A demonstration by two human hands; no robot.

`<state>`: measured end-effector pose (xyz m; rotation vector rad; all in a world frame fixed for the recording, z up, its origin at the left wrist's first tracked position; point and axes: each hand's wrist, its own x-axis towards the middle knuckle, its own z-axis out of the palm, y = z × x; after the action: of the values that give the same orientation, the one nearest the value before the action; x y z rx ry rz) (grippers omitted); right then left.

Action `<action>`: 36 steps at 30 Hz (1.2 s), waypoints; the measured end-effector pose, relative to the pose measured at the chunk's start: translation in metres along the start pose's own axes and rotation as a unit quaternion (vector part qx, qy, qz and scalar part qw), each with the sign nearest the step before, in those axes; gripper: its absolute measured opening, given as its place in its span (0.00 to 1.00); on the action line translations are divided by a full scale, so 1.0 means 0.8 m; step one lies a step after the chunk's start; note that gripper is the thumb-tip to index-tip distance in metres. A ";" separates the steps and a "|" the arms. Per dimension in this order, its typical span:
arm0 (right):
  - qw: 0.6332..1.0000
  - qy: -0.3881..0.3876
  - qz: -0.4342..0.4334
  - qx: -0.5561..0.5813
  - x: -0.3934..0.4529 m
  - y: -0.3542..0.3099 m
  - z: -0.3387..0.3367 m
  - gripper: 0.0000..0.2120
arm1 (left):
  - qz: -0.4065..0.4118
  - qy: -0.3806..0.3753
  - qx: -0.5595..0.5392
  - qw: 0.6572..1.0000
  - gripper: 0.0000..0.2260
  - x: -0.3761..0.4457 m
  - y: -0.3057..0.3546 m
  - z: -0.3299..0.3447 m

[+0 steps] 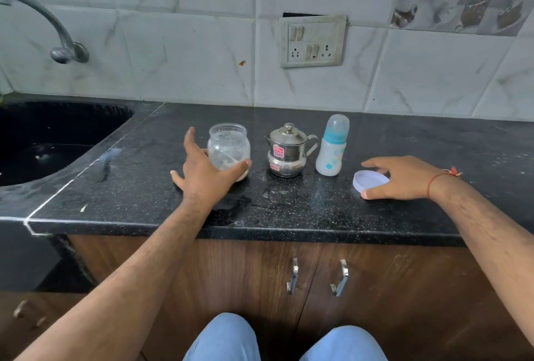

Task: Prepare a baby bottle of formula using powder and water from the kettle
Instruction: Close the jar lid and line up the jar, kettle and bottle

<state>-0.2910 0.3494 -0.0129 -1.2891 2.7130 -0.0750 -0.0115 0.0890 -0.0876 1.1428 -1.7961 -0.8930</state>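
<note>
A clear jar (228, 145) with a little white powder at the bottom and a spoon inside stands open on the black counter (318, 210). My left hand (202, 172) cups its left and front side with splayed fingers, the thumb touching the jar's lower right. Right of the jar stand a small steel kettle (286, 151) with its lid on and a capped baby bottle (331, 145) with a blue collar. My right hand (404, 177) rests on the counter, thumb and fingers pinching the jar's white lid (368, 181), which lies flat.
A black sink (43, 141) with a curved tap (57, 31) lies to the left. A switch and socket plate (313, 41) sits on the tiled wall behind the kettle. Wet patches mark the counter in front of the kettle. Cabinet doors with handles (291, 275) are below.
</note>
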 end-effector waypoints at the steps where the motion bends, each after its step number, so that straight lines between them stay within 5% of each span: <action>1: 1.000 -0.004 -0.005 0.010 -0.007 -0.007 -0.002 0.42 | 0.003 -0.008 0.007 1.000 0.60 -0.002 -0.001 -0.002; 8: 0.989 0.050 -0.102 0.094 -0.040 -0.077 -0.005 0.38 | 0.045 -0.102 0.013 0.994 0.38 -0.021 0.004 -0.015; 20: 0.964 0.110 -0.230 0.078 -0.007 -0.214 -0.057 0.45 | 0.084 -0.166 0.037 0.982 0.42 -0.040 0.001 -0.025; 29: 0.946 -0.057 -0.316 -0.051 0.019 -0.282 -0.101 0.39 | 0.100 -0.174 0.041 0.979 0.37 -0.041 0.000 -0.028; 36: 0.929 -0.053 -0.316 -0.187 0.015 -0.314 -0.115 0.34 | 0.117 -0.158 0.065 0.978 0.31 -0.041 0.003 -0.027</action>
<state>-0.1186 0.1801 0.1032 -2.1552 2.1742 0.4525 0.0159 0.1174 -0.0849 0.8781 -2.2235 -0.8627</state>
